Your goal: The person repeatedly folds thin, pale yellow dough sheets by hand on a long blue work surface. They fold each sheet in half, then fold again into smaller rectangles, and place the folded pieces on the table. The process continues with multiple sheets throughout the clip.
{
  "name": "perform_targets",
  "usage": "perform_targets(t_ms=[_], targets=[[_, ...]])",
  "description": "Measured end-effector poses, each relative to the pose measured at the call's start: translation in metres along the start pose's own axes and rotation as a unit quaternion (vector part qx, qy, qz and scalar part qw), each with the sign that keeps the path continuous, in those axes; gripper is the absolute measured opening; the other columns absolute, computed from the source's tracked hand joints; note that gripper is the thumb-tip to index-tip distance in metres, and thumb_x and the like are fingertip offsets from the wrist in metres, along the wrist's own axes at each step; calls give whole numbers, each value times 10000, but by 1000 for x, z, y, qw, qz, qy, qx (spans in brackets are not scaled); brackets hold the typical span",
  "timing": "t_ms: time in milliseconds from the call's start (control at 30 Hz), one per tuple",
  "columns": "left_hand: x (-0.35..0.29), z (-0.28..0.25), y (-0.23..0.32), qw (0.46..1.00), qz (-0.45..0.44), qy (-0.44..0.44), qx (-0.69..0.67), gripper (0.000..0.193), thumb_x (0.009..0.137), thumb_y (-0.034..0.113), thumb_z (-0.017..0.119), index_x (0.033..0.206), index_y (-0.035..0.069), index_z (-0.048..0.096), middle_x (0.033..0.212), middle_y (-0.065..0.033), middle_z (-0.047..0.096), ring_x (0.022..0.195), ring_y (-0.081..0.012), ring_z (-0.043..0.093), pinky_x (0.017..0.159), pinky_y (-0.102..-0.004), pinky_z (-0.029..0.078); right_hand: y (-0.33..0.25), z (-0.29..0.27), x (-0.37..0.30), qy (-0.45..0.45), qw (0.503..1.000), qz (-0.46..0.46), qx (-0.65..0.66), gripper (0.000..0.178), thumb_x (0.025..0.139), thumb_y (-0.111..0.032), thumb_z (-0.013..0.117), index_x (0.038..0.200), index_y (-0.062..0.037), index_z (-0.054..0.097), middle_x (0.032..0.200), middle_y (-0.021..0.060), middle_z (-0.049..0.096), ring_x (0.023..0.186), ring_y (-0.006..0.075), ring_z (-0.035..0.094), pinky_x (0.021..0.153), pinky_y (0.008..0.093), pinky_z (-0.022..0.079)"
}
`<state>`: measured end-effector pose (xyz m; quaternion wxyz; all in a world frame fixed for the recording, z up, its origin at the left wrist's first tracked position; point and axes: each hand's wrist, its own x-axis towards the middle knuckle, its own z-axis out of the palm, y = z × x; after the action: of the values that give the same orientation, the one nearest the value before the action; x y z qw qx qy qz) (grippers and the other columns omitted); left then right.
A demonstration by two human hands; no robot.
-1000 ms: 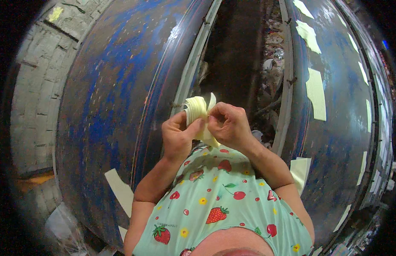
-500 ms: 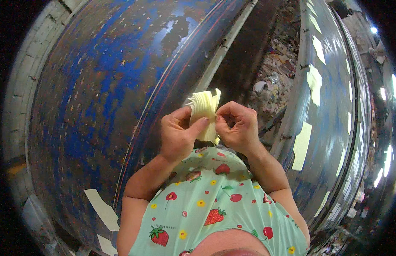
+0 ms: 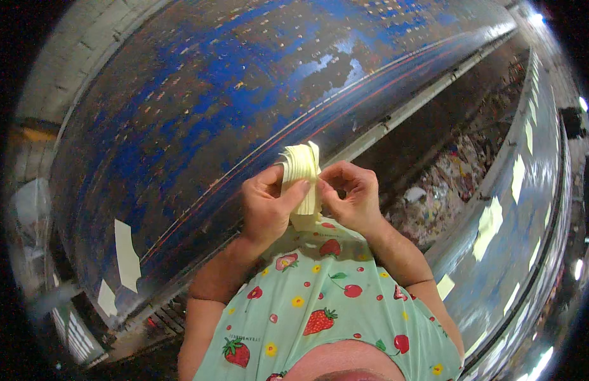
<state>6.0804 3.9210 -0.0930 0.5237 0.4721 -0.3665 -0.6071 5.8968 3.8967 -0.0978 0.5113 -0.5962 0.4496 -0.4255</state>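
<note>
A bundle of pale yellow paper strips (image 3: 299, 166), fanned at its top edge, stands in front of my chest. My left hand (image 3: 268, 202) is closed around its left side, with the thumb laid across the front. At the right edge of the bundle, my right hand (image 3: 353, 195) is closed in a pinch, thumb against index finger. Those fingertips touch the edge strip, and a looser piece hangs below the bundle. How many strips the right fingers grip is hidden.
A wide, worn blue-and-dark surface (image 3: 199, 108) spreads to the left, with two pale yellow strips (image 3: 127, 255) on its near end. On the right, a grey curved surface (image 3: 497, 267) carries several yellow pieces (image 3: 488, 227). Mixed litter (image 3: 443, 190) lies in the gap beyond a metal rail (image 3: 409, 108).
My view has turned, so the surfaces and yellow pieces sit differently in the picture. Both hands keep nearly the same hold on the bundle.
</note>
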Motion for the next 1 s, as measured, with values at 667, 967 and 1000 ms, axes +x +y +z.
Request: perform_targets(t_ms=[667, 967, 1000], targets=[[-12, 77, -38, 978, 64, 197, 33, 215, 924, 16, 715, 1134, -26, 723, 1032, -55, 758, 875, -105, 698, 824, -274, 563, 31, -64, 29, -165, 985, -21, 38, 70, 836, 2, 721, 872, 13, 661, 766, 46, 680, 699, 94, 645, 622, 287, 533], [-21, 68, -41, 976, 43, 195, -90, 211, 913, -25, 716, 1124, -19, 729, 1046, -75, 767, 881, -127, 720, 828, -289, 584, 34, -50, 28, -185, 980, -24, 61, 50, 887, 2, 695, 903, 14, 649, 788, 15, 651, 694, 50, 603, 620, 244, 509], [-22, 66, -41, 975, 48, 196, -94, 206, 915, -26, 716, 1120, -18, 731, 1047, -77, 768, 883, -130, 722, 830, -291, 587, 35, -48, 28, -188, 979, -11, 75, 42, 915, 7, 682, 913, 13, 640, 793, -12, 633, 691, 29, 583, 611, 223, 493]])
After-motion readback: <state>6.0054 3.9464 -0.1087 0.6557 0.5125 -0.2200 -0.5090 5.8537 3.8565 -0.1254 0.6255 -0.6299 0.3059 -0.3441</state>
